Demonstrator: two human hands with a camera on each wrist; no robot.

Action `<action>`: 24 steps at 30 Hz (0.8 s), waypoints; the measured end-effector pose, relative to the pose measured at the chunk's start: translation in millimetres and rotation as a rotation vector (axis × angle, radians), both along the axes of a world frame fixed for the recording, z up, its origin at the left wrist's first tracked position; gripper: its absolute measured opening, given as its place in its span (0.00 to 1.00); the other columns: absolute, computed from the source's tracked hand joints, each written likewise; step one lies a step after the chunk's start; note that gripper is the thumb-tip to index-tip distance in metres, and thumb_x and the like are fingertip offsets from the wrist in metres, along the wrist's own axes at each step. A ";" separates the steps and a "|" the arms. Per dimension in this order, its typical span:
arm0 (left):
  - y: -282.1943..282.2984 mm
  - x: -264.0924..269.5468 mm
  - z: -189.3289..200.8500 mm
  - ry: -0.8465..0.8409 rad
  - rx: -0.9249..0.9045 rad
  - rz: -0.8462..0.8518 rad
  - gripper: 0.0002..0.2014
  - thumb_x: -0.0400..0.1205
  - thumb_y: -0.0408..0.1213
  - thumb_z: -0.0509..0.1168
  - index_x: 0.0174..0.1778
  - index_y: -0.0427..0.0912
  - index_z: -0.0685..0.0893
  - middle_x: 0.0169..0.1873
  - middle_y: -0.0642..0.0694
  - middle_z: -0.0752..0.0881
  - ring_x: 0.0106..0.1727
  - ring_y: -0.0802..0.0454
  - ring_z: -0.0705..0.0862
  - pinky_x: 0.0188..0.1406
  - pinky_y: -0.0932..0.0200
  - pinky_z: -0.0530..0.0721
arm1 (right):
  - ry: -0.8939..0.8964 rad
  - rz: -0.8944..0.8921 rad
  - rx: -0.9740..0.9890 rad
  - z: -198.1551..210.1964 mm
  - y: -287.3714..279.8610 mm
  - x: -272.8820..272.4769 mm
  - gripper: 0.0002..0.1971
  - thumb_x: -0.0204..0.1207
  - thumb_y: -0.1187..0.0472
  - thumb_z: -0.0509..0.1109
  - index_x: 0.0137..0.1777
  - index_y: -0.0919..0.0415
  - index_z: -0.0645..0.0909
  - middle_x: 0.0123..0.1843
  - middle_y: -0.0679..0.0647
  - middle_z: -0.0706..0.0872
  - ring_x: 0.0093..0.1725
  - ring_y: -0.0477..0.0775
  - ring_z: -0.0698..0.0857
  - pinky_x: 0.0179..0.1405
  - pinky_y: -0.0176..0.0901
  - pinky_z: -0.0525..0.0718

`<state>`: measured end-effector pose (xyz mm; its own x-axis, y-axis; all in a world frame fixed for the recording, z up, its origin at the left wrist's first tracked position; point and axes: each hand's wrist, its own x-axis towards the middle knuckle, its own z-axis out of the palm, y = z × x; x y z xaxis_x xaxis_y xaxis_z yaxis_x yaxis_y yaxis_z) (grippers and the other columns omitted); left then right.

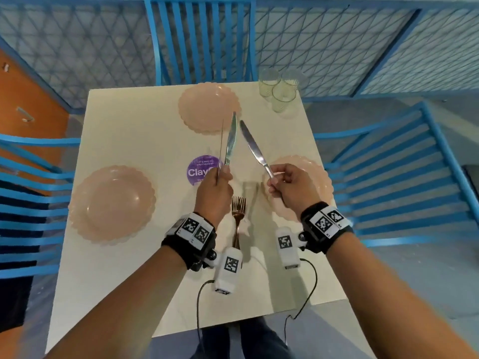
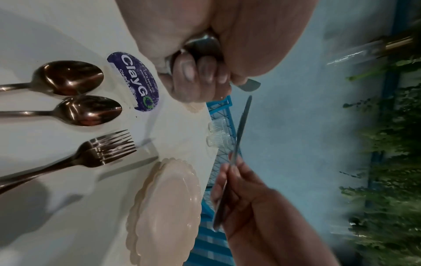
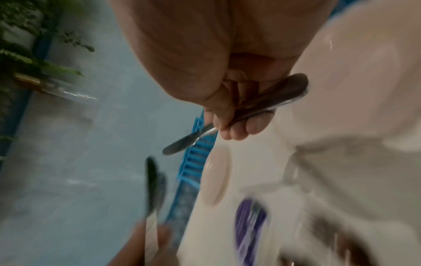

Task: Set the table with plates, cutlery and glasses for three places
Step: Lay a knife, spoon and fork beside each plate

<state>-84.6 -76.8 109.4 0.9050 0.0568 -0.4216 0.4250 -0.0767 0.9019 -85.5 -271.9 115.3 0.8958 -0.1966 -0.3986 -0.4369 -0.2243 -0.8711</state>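
Three pink scalloped plates lie on the white table (image 1: 129, 281): one far (image 1: 208, 107), one left (image 1: 111, 204), one right (image 1: 308, 172). Over the table's middle my left hand (image 1: 220, 177) grips the handles of two knives (image 1: 231, 138), blades pointing away and up. My right hand (image 1: 276, 181) pinches the handle of a third knife (image 1: 252, 146), its blade slanting toward the other two. Stacked forks (image 1: 238, 213) lie between my wrists. Two spoons (image 2: 68, 77) lie beside the forks (image 2: 102, 151). Three glasses (image 1: 281, 90) stand clustered at the far right corner.
A round purple sticker (image 1: 201, 169) marks the table's middle. Blue slatted chairs stand at the far side (image 1: 199, 40), the left (image 1: 28, 193) and the right (image 1: 399, 182). A blue lattice fence (image 1: 337, 47) runs behind the table.
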 end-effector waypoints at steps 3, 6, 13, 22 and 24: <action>-5.8 10.9 -5.8 0.092 -0.129 -0.050 0.14 0.89 0.49 0.56 0.44 0.45 0.77 0.23 0.54 0.71 0.20 0.58 0.66 0.16 0.64 0.64 | 0.005 0.082 -0.362 -19.5 -61.1 33.5 0.09 0.74 0.57 0.69 0.49 0.44 0.87 0.39 0.45 0.92 0.36 0.47 0.90 0.43 0.48 0.89; -12.1 22.2 -13.4 0.089 -0.087 -0.120 0.15 0.90 0.51 0.56 0.42 0.46 0.76 0.25 0.53 0.70 0.22 0.57 0.66 0.19 0.62 0.65 | 0.002 0.147 -0.490 -26.1 -101.3 69.3 0.10 0.76 0.67 0.68 0.47 0.52 0.87 0.38 0.50 0.89 0.32 0.45 0.84 0.33 0.33 0.79; -23.7 36.8 -30.6 0.094 -0.021 -0.192 0.15 0.90 0.49 0.54 0.42 0.47 0.77 0.27 0.52 0.75 0.25 0.53 0.72 0.20 0.60 0.68 | 0.059 0.437 -0.729 -54.0 -143.9 148.0 0.15 0.76 0.71 0.64 0.48 0.53 0.89 0.39 0.44 0.88 0.46 0.48 0.85 0.56 0.41 0.84; -33.2 37.6 -52.1 0.046 0.083 -0.219 0.15 0.89 0.50 0.58 0.41 0.48 0.83 0.23 0.55 0.79 0.29 0.45 0.74 0.24 0.57 0.69 | 0.057 0.640 -0.795 -93.0 -144.6 189.4 0.13 0.76 0.71 0.69 0.55 0.57 0.89 0.55 0.53 0.91 0.57 0.57 0.87 0.53 0.38 0.78; -39.3 37.0 -53.8 0.046 0.083 -0.205 0.16 0.89 0.49 0.58 0.42 0.46 0.83 0.22 0.55 0.78 0.27 0.45 0.74 0.24 0.57 0.69 | 0.049 0.659 -0.807 -100.5 -146.5 191.0 0.13 0.73 0.72 0.73 0.54 0.57 0.89 0.53 0.53 0.91 0.56 0.57 0.88 0.54 0.38 0.78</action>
<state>-47.5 -116.1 55.7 0.8812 -0.0904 -0.4640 0.4331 -0.2389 0.8691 105.5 -418.4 14.8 0.9085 0.1016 -0.4054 -0.0472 -0.9388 -0.3412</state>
